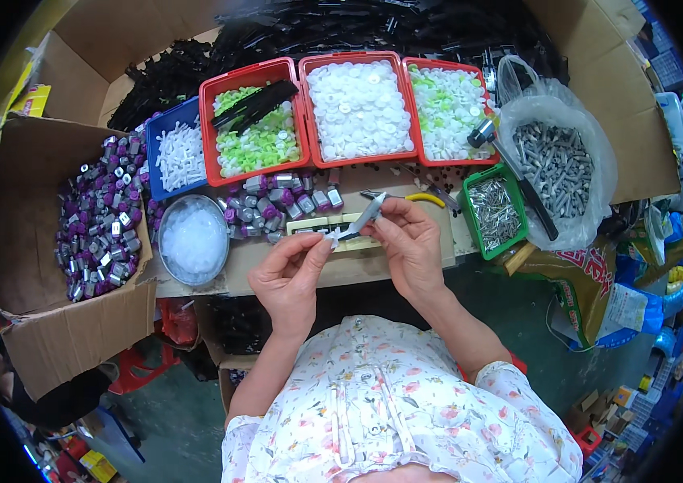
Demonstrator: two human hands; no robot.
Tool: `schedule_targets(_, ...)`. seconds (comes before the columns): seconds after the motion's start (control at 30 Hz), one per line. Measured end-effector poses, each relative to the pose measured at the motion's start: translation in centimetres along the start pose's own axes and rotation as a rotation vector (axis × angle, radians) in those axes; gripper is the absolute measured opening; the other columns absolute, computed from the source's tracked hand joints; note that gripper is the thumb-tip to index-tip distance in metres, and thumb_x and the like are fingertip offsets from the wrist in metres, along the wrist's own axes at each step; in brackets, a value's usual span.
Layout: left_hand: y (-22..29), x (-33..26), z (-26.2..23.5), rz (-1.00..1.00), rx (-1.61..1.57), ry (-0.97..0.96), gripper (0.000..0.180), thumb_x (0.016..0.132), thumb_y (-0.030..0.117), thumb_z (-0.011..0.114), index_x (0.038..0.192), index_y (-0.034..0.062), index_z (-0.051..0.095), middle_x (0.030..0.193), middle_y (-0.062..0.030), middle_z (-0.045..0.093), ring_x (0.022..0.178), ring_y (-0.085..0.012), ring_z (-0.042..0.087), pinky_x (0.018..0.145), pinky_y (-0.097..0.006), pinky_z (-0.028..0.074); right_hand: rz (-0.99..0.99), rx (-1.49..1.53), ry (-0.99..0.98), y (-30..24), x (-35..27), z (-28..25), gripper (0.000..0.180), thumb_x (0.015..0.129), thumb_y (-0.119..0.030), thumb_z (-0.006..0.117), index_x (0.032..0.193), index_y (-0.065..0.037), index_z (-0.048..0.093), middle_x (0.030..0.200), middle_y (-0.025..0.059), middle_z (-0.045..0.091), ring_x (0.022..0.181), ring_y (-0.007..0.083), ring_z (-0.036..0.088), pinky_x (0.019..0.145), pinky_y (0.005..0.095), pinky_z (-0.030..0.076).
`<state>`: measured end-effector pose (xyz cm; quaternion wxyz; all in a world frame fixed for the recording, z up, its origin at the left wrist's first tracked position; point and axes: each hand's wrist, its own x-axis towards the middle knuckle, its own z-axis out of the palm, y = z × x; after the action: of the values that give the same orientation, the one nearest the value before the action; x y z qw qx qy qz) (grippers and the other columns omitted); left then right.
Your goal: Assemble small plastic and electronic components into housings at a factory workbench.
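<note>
Above the near edge of the worktable, my two hands are close together. My left hand pinches a small whitish, translucent piece between thumb and fingertips. My right hand grips a grey tube-shaped part, which tilts down toward the left fingertips. A short dark bit shows between the two pieces; whether they touch I cannot tell. Just behind the hands lies a cream-coloured plastic fixture, partly covered by them. Beyond it are pliers with yellow handles.
Red bins of white and green plastic parts stand behind, beside a blue bin. At left are a bowl of white material and a carton of purple-and-silver parts. A green basket, hammer and plastic bag are right.
</note>
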<state>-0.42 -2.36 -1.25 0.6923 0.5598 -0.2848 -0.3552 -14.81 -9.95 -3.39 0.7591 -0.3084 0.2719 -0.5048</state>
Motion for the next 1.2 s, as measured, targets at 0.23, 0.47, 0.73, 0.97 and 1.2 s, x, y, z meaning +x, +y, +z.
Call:
schedule_targets(0.23,0.1,0.3,0.2,-0.176,-0.193,0.009,0.013,0.087,0.0,0.072,0.1,-0.0027,0.071,0.089,-0.0097,0.072,0.077,-0.0159,0.07,0.066,-0.023,0.051,-0.057,-0.082,0.006,0.0,-0.7,0.3,0.02,0.091,0.004,0.063,0.11,0.001,0.06,0.103,0.0124,0.069,0.093,0.0187,0.069,0.088,0.0357,0.058)
schedule_targets(0.47,0.2,0.3,0.2,-0.203,-0.206,-0.001,0.013,0.087,0.0,0.071,0.1,-0.0021,0.071,0.088,-0.0087,0.072,0.075,-0.0151,0.069,0.065,-0.023,0.05,0.029,-0.13,-0.019,0.0,-1.2,0.5,0.02,0.089,0.002,0.066,0.109,0.002,0.059,0.101,0.0127,0.069,0.091,0.0177,0.069,0.085,0.0317,0.056)
schedule_targets(0.73,0.7,0.8,-0.6,-0.243,-0.179,0.013,0.013,0.086,0.0,0.072,0.098,-0.0028,0.071,0.086,-0.0102,0.072,0.072,-0.0157,0.069,0.062,-0.023,0.049,-0.33,-0.983,-0.135,-3.1,-0.7,0.0,0.043,0.082,0.004,0.072,0.123,0.0,0.06,0.111,0.0107,0.066,0.095,0.0197,0.067,0.082,0.0329,0.053)
schedule_targets(0.97,0.5,1.0,-0.5,-0.35,-0.187,-0.039,0.013,0.087,0.003,0.071,0.099,-0.0027,0.07,0.087,-0.0106,0.072,0.071,-0.0161,0.069,0.061,-0.023,0.049,-0.681,-1.328,-0.466,-4.0,0.7,-0.7,0.039,0.074,0.0,0.078,0.111,-0.001,0.068,0.104,0.0121,0.065,0.089,0.0291,0.066,0.075,0.0366,0.051)
schedule_targets(1.2,0.3,1.2,-0.5,-0.336,-0.103,-0.084,0.017,0.089,0.008,0.073,0.101,-0.0029,0.071,0.088,-0.0092,0.072,0.072,-0.0142,0.069,0.062,-0.023,0.049,-0.621,-1.253,-0.505,-3.8,1.0,-1.3,0.025,0.077,0.0,0.076,0.1,0.001,0.069,0.088,0.0121,0.068,0.076,0.0271,0.066,0.068,0.0346,0.051)
